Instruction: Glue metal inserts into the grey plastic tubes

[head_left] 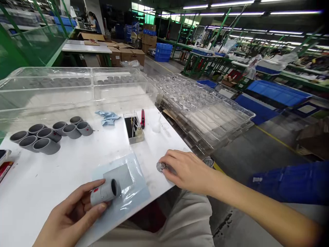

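My left hand (69, 212) is closed around a short grey tube (102, 192) with a small red mark on its side. The tube lies nearly level, its dark open end facing right, above a pale blue sheet with a grey pad (119, 176). Near the table's right edge, my right hand (186, 169) has its thumb and fingers closed around a small round object with a metal top (161, 166); the fingers hide most of it. Several similar grey tubes (47, 145) stand in two groups on the white table (74, 173) at the left.
Behind the work area stand clear plastic trays (92, 92) with more tubes. A blue cloth (108, 117), a small bin of thin tools (133, 128), a red cutter knife (143, 118) and a translucent bottle (156, 127) lie around. Stacked clear trays (205, 113) stand to the right.
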A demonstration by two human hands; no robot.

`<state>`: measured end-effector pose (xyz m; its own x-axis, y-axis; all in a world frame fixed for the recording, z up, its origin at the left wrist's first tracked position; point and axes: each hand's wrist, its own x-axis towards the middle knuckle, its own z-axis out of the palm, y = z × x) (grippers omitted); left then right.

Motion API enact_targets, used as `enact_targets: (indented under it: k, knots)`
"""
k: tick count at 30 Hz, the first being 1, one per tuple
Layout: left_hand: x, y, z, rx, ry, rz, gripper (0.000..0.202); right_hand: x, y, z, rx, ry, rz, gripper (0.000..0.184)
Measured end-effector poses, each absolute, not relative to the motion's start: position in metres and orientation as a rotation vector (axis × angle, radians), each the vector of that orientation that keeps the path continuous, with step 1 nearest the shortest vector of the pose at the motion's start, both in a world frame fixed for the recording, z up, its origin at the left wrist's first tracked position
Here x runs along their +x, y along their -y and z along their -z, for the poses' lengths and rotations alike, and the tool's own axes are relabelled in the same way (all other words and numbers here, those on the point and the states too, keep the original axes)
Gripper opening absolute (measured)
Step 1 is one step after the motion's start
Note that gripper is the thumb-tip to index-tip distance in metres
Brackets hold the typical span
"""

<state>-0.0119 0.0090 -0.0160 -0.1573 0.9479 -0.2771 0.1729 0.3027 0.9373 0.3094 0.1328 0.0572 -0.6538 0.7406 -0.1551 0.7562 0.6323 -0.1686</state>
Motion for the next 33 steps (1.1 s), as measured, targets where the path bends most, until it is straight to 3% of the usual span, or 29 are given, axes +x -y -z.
enact_targets:
  k: [4,8,15,22,24,27,30,33]
  knots:
    - [-0.001,-0.008,0.005,0.945,-1.647,-1.030,0.056,0.322,-0.134,-0.066,1.405,-2.766,0.455,0.037]
    - [0.007,-0.008,-0.001,0.949,-1.619,-1.096,0.050,0.330,-0.133,-0.063,1.507,-2.764,0.520,0.032]
    - [-0.001,-0.010,-0.002,1.019,-1.647,-1.055,0.051,0.318,-0.132,-0.060,1.145,-2.851,0.463,0.033]
    - [-0.007,-0.011,-0.004,1.014,-1.510,-1.043,0.036,0.312,-0.142,-0.051,1.209,-2.891,0.576,0.025]
    - [-0.006,-0.011,-0.003,0.977,-1.456,-1.101,0.031,0.303,-0.137,-0.047,1.288,-2.958,0.749,0.020]
    - [-0.004,-0.011,0.000,0.953,-1.373,-1.171,0.026,0.277,-0.116,-0.037,1.449,-3.056,1.267,0.014]
    - [-0.004,-0.011,0.003,0.979,-1.323,-1.185,0.025,0.246,-0.092,-0.021,1.551,-3.060,1.767,0.013]
    - [-0.005,-0.011,0.004,0.976,-1.308,-1.177,0.027,0.225,-0.076,-0.008,1.609,-3.001,2.066,0.013]
